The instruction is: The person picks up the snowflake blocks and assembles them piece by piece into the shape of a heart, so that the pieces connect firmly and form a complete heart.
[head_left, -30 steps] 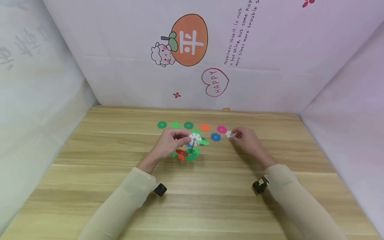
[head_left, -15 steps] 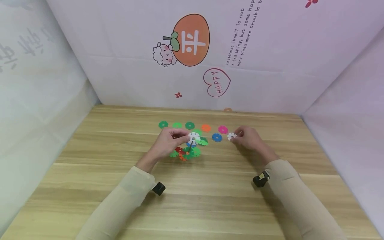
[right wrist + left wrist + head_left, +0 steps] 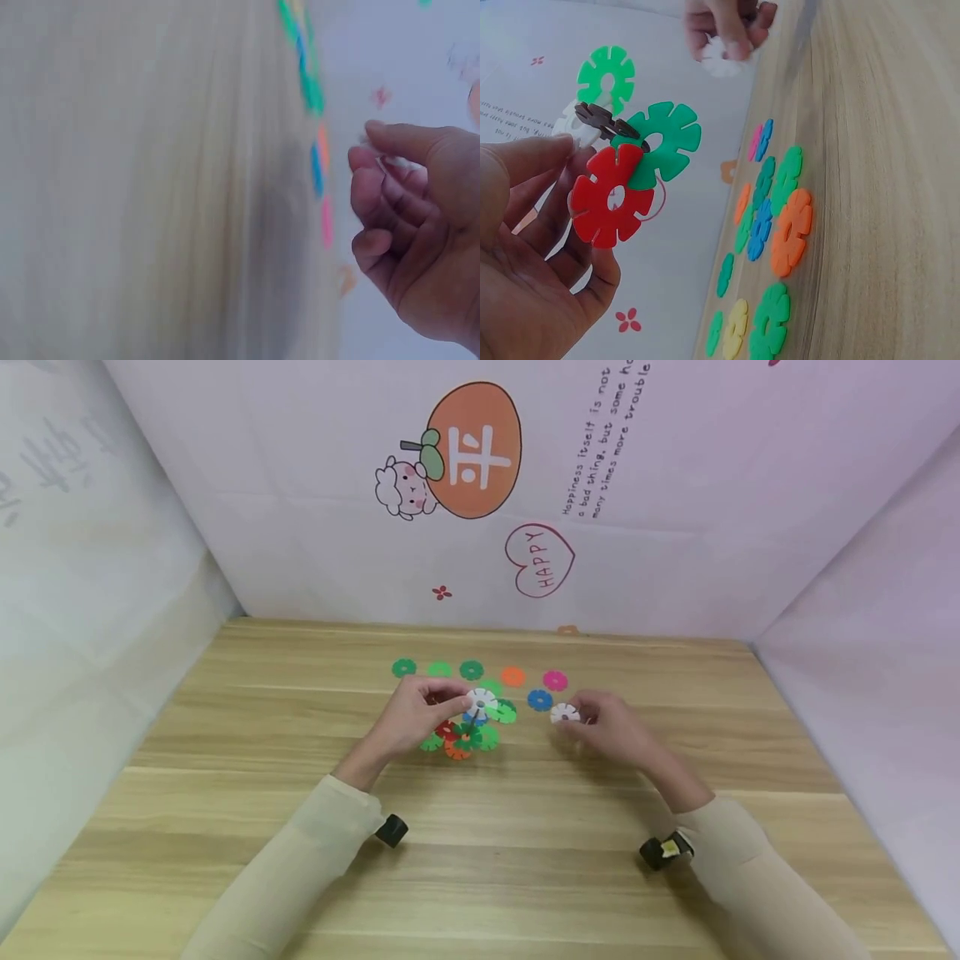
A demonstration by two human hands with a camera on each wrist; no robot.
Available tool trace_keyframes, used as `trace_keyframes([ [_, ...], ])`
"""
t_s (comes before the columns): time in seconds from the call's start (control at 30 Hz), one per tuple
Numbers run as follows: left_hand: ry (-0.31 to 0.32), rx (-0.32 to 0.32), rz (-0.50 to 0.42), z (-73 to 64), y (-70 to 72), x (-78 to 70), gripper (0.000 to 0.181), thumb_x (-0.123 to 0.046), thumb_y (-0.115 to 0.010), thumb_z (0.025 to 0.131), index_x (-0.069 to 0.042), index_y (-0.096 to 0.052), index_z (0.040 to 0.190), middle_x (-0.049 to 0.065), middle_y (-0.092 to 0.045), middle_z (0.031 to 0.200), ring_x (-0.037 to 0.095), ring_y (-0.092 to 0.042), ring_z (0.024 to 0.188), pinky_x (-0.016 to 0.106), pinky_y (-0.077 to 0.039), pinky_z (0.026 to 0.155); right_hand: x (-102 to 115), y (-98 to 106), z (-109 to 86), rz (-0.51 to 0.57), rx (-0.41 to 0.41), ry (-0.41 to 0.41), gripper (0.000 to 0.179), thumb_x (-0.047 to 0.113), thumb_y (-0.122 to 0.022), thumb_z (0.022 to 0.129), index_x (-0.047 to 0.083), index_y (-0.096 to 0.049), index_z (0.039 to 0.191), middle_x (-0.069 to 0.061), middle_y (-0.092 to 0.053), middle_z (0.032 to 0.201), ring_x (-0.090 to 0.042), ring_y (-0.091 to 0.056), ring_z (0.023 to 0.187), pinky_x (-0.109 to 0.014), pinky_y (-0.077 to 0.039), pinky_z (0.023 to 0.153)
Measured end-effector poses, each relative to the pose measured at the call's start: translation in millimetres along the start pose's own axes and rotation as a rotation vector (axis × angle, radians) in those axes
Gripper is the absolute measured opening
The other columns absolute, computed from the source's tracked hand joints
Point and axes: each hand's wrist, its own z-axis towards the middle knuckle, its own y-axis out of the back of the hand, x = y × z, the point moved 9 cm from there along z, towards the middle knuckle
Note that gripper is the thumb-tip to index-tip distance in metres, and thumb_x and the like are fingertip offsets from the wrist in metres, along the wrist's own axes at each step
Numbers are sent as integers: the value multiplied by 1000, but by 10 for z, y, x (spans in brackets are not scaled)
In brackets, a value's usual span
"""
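My left hand (image 3: pixel 401 718) pinches a white snowflake disc at the edge of a small build of interlocking plastic discs. In the left wrist view a red disc (image 3: pixel 589 199), a green disc (image 3: pixel 679 142), a dark brown disc (image 3: pixel 602 120) and a light green disc (image 3: pixel 592 84) are slotted together there. Off to the right, my right hand (image 3: pixel 618 731) pinches a loose white disc (image 3: pixel 561 710) between thumb and fingers, apart from the build. The right wrist view is blurred, and the fingers (image 3: pixel 367 187) mostly hide that disc.
Loose discs lie flat on the wooden table (image 3: pixel 487 860), including a pink one (image 3: pixel 555 680), a blue one (image 3: pixel 539 700) and several greens along the back. An orange disc (image 3: pixel 790 232) and a yellow disc (image 3: pixel 735 330) lie below the left hand. Printed white sheeting (image 3: pixel 637 577) walls the table.
My right hand has brought the white disc from beside the pink and blue discs a little left and closer to me. The left hand stays nearly in place, its build turning slightly.
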Motion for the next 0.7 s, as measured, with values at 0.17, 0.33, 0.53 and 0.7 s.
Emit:
trace_keyframes([
  [0.17, -8, -7, -8, 0, 4, -17, 18, -16, -72, 95, -6, -76, 110, 9, -71, 95, 49, -59, 93, 23, -50, 63, 442, -88, -155, 63, -44, 140, 13, 21, -77, 91, 10, -69, 92, -3, -60, 76, -17, -51, 65, -24, -42, 52],
  [0.33, -23, -6, -31, 2, -5, -37, 17, -14, -72, 95, -5, -77, 109, 9, -71, 94, 51, -59, 93, 23, -51, 64, 622, -107, -204, 145, -53, 204, 9, 15, -77, 91, 8, -71, 92, -5, -59, 73, -15, -46, 60, -21, -36, 49],
  [0.53, -5, -7, -31, 6, -9, -10, 17, -15, -72, 95, -6, -77, 109, 8, -71, 96, 49, -60, 96, 24, -52, 67, 640, -117, -209, 142, -50, 194, 7, 14, -75, 93, 7, -74, 94, -5, -63, 77, -17, -49, 61, -22, -39, 49],
  [0.7, -3, -6, -28, 11, -6, 20, 17, -15, -72, 95, -5, -76, 109, 8, -72, 97, 42, -63, 93, 25, -53, 68, 629, -125, -208, 151, -53, 170, 7, 15, -75, 93, 9, -74, 94, -12, -64, 78, -20, -51, 62, -23, -40, 49],
])
